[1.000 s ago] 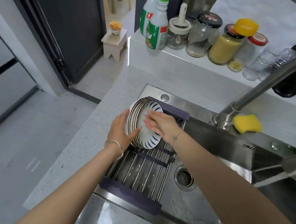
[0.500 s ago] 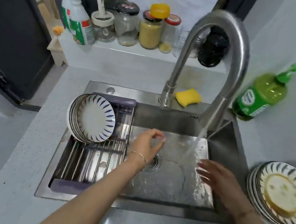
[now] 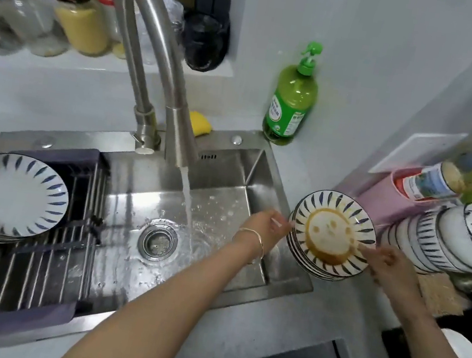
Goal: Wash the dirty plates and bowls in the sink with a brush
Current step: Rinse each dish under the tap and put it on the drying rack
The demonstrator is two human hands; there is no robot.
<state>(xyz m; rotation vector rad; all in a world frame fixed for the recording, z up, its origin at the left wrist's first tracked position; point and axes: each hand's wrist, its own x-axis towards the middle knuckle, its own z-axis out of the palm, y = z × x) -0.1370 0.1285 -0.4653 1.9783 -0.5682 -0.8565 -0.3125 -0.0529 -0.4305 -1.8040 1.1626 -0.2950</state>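
A dirty plate (image 3: 331, 233) with blue rim strokes and a yellow-brown smear tops a stack of plates (image 3: 300, 263) on the counter right of the sink (image 3: 226, 195). My left hand (image 3: 265, 229) pinches its left rim and my right hand (image 3: 390, 267) holds its right rim. The plate tilts toward me. Several clean plates (image 3: 12, 194) lean on the drying rack (image 3: 29, 286) over the sink's left side. Water runs from the faucet (image 3: 145, 42) into the basin. No brush is in view.
Stacked patterned bowls (image 3: 449, 241) stand right of the plates. A green soap bottle (image 3: 290, 101) and a yellow sponge (image 3: 201, 123) sit behind the sink. Jars (image 3: 80, 20) line the back shelf. Bottles and a pink container (image 3: 430, 183) crowd the far right.
Both hands left the clean plates on the rack, passed over the basin and under the running water, and now reach right onto the top dirty plate. My view swung right.
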